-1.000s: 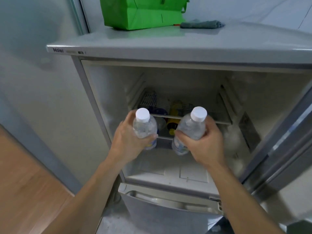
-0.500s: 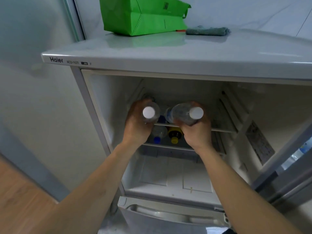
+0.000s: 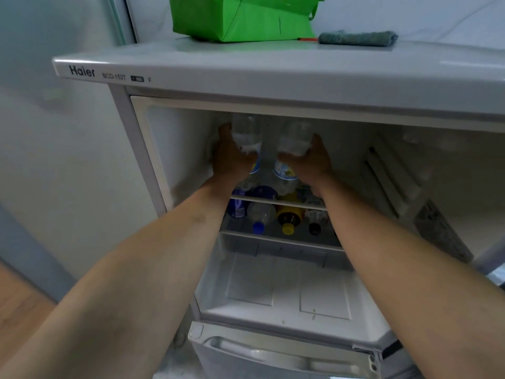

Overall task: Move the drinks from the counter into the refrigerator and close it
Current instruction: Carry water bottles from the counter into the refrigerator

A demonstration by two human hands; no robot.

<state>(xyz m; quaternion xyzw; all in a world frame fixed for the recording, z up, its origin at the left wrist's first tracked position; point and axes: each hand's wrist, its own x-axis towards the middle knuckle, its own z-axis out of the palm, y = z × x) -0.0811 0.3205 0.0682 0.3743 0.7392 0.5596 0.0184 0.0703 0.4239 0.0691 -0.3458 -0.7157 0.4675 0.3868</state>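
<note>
While both hands (image 3: pixel 273 160) each gripped a bottle (image 3: pixel 246 132) above the upper shelf (image 3: pixel 278 201), stocking was underway; next they likely needed setting down and releasing.

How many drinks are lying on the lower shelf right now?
4, side by side on the lower shelf: blue can, blue-capped bottle, yellow-capped bottle, black-capped bottle. The arms may hide others.

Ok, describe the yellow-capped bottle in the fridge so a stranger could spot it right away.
Look inside the open refrigerator, at the lower wire shelf beneath the two hands. Several bottles lie there, caps facing out. It is the amber bottle with the yellow cap, between a blue-capped one and a black-capped one.
</note>
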